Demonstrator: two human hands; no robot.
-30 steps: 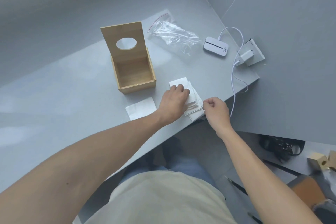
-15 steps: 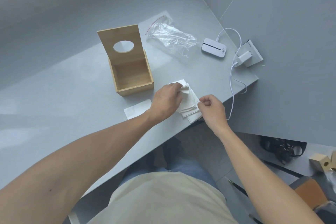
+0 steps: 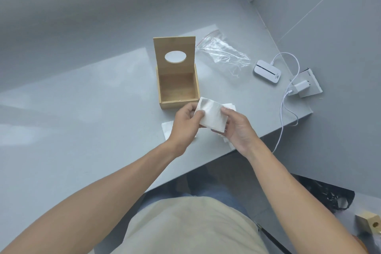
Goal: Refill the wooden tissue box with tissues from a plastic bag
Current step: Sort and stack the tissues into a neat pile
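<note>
I note the left hand (image 3: 184, 121) and right hand (image 3: 237, 128) both pinching a tissue stack (image 3: 212, 115) just before the open wooden box (image 3: 177, 86), near the grey tabletop (image 3: 82, 109) edge; plastic bag (image 3: 223, 52) lies right of the box.

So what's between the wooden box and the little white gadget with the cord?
The see-through plastic bag lies on the table between the wooden box and the white gadget, as the head view shows.

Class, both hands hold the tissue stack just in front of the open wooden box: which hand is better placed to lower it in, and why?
Probably the left hand: it grips the tissue stack on the side nearest the wooden box; the right hand sits farther away.
</note>
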